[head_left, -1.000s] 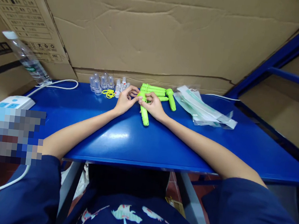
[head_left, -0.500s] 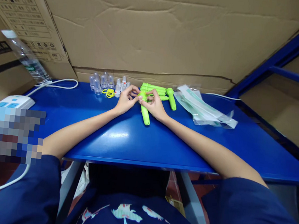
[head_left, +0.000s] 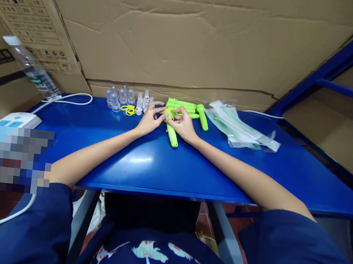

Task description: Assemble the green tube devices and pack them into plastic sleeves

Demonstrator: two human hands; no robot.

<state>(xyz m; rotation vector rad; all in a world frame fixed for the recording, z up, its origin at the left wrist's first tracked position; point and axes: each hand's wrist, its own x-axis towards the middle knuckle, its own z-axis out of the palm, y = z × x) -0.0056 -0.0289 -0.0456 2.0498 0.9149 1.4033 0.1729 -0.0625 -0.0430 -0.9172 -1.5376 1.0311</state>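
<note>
lime-green plastic tube is seemingly pinched by half-curled left hand and right hand, well inside blue table edge.

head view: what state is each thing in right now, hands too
left hand, gripping the held green piece near its far end
right hand, gripping it too
held green piece, slanted, near end free
other green pieces, lying down behind and right of the hands
clear domed pieces, standing grouped
yellow rings, loose, overlapping
clear packets, lying overlapped
bottle, capped
power strip, on or off unclear
</note>
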